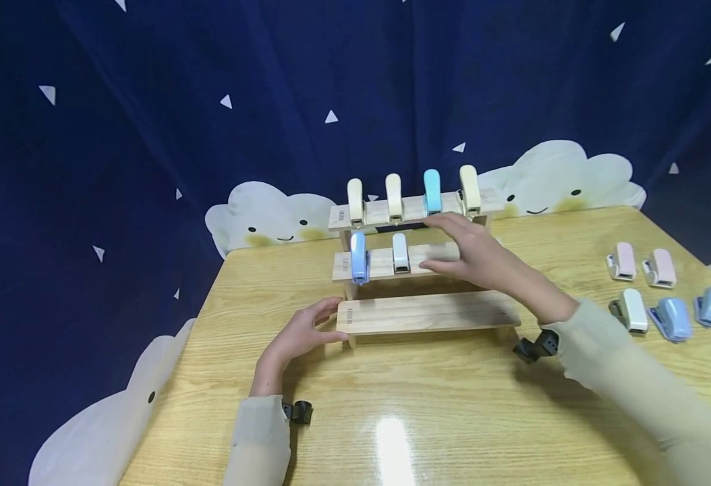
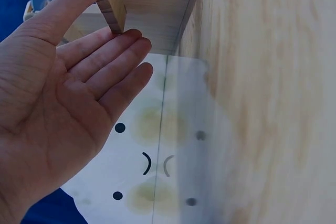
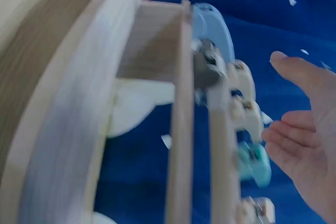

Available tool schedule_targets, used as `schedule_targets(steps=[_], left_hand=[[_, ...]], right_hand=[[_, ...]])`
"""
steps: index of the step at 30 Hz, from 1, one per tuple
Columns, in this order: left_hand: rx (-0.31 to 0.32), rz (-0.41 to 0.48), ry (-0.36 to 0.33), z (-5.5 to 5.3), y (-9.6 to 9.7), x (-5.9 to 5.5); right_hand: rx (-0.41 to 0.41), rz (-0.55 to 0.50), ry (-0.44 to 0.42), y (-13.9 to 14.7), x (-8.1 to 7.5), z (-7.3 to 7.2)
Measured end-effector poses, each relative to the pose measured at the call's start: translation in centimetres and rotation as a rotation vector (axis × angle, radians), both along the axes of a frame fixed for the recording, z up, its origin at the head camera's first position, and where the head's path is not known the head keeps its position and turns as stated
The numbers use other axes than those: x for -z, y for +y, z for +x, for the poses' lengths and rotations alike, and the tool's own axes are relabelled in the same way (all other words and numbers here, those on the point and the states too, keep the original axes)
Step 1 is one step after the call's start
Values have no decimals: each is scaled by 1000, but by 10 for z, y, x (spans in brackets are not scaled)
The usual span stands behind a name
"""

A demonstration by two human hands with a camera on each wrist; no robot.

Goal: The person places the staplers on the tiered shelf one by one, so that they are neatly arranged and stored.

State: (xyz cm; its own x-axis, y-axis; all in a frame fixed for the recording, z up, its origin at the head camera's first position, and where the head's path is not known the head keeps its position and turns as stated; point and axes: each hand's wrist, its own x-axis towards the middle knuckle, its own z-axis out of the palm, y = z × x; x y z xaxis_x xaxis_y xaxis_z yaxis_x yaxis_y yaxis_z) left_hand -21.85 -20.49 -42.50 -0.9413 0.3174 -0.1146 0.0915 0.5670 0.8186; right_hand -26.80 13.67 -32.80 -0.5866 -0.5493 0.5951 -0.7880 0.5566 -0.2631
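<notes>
A three-tier wooden display rack (image 1: pixel 425 314) stands on the table. My left hand (image 1: pixel 305 331) holds the left end of its lowest shelf, with thumb and fingertips on opposite edges. Over the right part of the middle shelf, my right hand (image 1: pixel 473 251) has thumb and fingers apart, holding nothing. Left of it on that shelf stand a white stapler (image 1: pixel 401 254) and a blue stapler (image 1: pixel 358 257). Cream staplers (image 1: pixel 394 198) and a turquoise stapler (image 1: pixel 432 192) line the top shelf. In the right wrist view, the right hand (image 3: pixel 310 135) is apart from the staplers.
On the table's right side lie two pink staplers (image 1: pixel 622 261), a white stapler (image 1: pixel 633 310) and two light blue staplers (image 1: pixel 672 318). A dark blue curtain (image 1: pixel 270 81) with white triangles and clouds hangs behind the wooden table (image 1: pixel 446 412).
</notes>
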Motion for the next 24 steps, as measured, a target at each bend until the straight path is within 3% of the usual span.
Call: schedule_targets(steps=[5, 10, 17, 24], left_hand=[[-6, -8, -2, 0, 0, 0], [-3, -11, -6, 1, -1, 0], [-7, -12, -5, 2, -1, -1], [-5, -19, -1, 2, 1, -2]], right_hand=[[20, -23, 92, 46, -3, 10], [127, 2, 131, 101, 4, 21], [313, 68, 72, 171, 28, 31], [433, 158, -75, 226, 58, 41]])
